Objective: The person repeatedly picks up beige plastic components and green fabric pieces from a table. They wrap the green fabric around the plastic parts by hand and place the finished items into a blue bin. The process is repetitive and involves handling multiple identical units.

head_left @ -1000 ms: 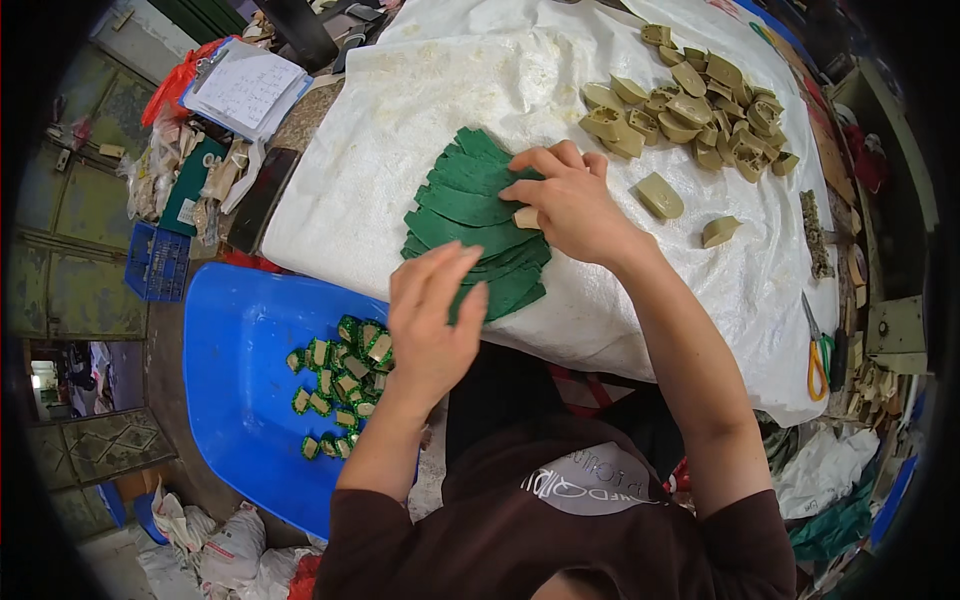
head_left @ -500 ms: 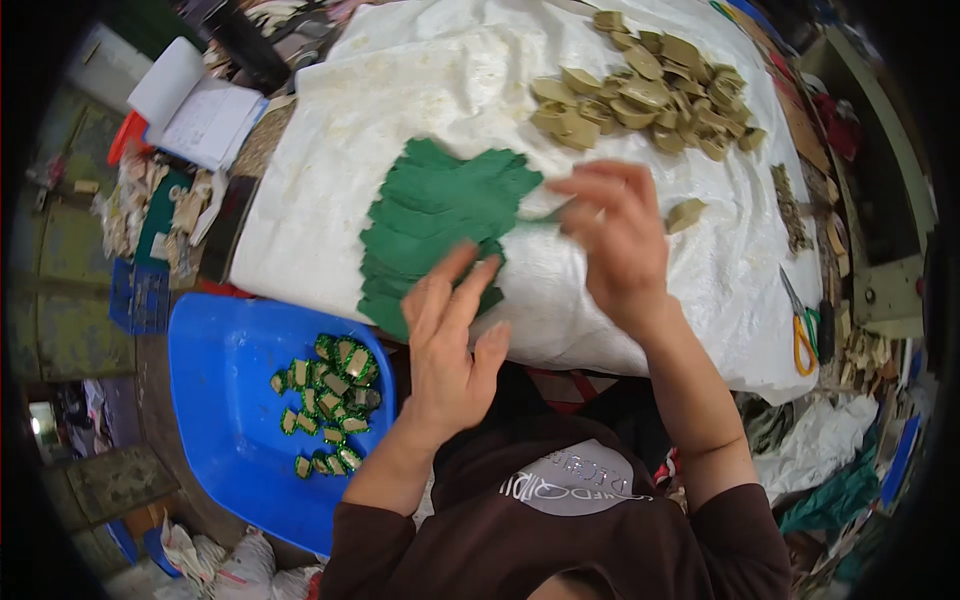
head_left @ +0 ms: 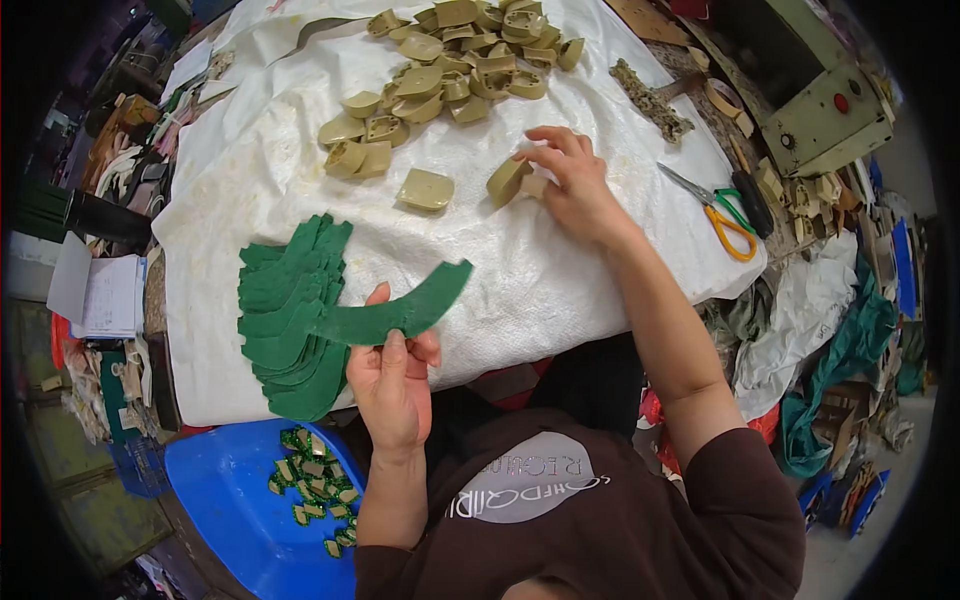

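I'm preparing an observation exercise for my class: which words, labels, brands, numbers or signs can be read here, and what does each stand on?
Dark brown shirt: pale lettering on and beside a grey oval print; I won't copy its wording.
White papers at the left: any writing is too small to read.
I can make out no other text.

The curved green strip (head_left: 405,312) looks matt and leathery; the tan shoe heels (head_left: 420,82), smooth, faintly glossy plastic. The white sheet (head_left: 540,290) is creased, shiny plastic; at right, the scissors (head_left: 708,200) have metal blades (head_left: 684,183).
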Demonstrator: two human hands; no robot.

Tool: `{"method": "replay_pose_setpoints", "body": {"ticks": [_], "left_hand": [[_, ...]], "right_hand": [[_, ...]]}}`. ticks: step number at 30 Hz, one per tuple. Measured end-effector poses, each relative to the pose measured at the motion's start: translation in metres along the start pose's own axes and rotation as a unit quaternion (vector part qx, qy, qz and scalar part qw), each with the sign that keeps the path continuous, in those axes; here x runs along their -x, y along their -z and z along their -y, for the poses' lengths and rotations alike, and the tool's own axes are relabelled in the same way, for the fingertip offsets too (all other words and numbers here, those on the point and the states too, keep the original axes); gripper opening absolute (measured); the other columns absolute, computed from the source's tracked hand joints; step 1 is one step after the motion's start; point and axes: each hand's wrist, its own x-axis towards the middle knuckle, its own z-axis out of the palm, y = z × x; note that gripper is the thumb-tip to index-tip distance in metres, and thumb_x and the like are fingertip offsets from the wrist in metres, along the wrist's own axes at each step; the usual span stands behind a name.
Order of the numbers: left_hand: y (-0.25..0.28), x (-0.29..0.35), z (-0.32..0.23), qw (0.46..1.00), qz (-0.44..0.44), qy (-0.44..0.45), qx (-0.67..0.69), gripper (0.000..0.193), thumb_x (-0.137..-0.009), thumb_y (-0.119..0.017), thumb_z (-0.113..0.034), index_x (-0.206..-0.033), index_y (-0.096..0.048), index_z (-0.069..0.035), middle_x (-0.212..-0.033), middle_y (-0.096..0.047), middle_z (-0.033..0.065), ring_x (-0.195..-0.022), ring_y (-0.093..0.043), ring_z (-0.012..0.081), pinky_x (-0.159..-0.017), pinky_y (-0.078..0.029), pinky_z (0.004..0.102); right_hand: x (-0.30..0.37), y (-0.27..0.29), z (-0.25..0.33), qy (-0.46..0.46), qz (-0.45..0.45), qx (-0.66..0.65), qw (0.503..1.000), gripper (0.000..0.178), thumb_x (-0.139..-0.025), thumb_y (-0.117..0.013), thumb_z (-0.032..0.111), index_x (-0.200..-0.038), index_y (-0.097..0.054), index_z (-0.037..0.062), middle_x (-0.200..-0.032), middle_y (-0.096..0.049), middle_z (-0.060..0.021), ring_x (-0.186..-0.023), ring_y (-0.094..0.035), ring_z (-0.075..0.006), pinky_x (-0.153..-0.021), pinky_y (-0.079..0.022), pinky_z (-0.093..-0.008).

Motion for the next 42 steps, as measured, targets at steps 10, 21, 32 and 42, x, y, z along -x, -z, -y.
{"method": "replay_pose_setpoints", "body": {"ticks": [10, 21, 32, 42], "left_hand": [[0.009, -0.002, 0.011, 0.998, 0.018, 0.010, 0.062, 0.043, -0.101, -0.031, -0.020, -0.134, -0.037, 0.007, -0.092, -0.061, 0.0159, -0.080, -0.056, 0.0185, -0.073, -0.044, 0.0304], [0.007, 0.000, 0.007, 0.999, -0.010, 0.014, 0.048, 0.041, -0.102, -0.032, -0.020, -0.130, -0.041, 0.007, -0.091, -0.063, 0.0144, -0.079, -0.058, 0.0176, -0.071, -0.046, 0.0300], [-0.021, 0.010, 0.010, 0.998, 0.034, -0.010, 0.054, 0.039, -0.102, -0.032, -0.017, -0.128, -0.044, 0.010, -0.124, -0.053, 0.0171, -0.108, -0.054, 0.0200, -0.093, -0.044, 0.0334], [-0.033, 0.018, 0.000, 0.992, 0.117, -0.008, 0.042, 0.042, -0.101, -0.031, -0.016, -0.129, -0.040, 0.014, -0.132, -0.047, 0.0223, -0.121, -0.048, 0.0245, -0.102, -0.039, 0.0350]], "right_hand": [[0.016, -0.007, 0.031, 0.238, -0.011, -0.140, 0.961, 0.038, -0.062, -0.058, -0.008, -0.098, -0.059, 0.0047, -0.102, -0.054, -0.0096, -0.097, -0.050, -0.0317, -0.084, -0.045, -0.0374], [0.050, 0.000, 0.052, 0.045, -0.002, -0.204, 0.978, 0.039, -0.071, -0.059, -0.009, -0.106, -0.062, 0.0074, -0.097, -0.054, -0.0119, -0.091, -0.053, -0.0288, -0.080, -0.047, -0.0360], [0.069, 0.026, 0.111, 0.122, -0.100, -0.430, 0.889, 0.047, -0.072, -0.057, -0.016, -0.114, -0.054, 0.0059, -0.106, -0.061, -0.0184, -0.090, -0.061, -0.0308, -0.077, -0.052, -0.0360], [0.073, 0.012, 0.110, 0.198, -0.177, -0.385, 0.884, 0.053, -0.069, -0.059, -0.017, -0.116, -0.054, 0.0071, -0.107, -0.059, -0.0158, -0.091, -0.058, -0.0305, -0.075, -0.051, -0.0370]]}}
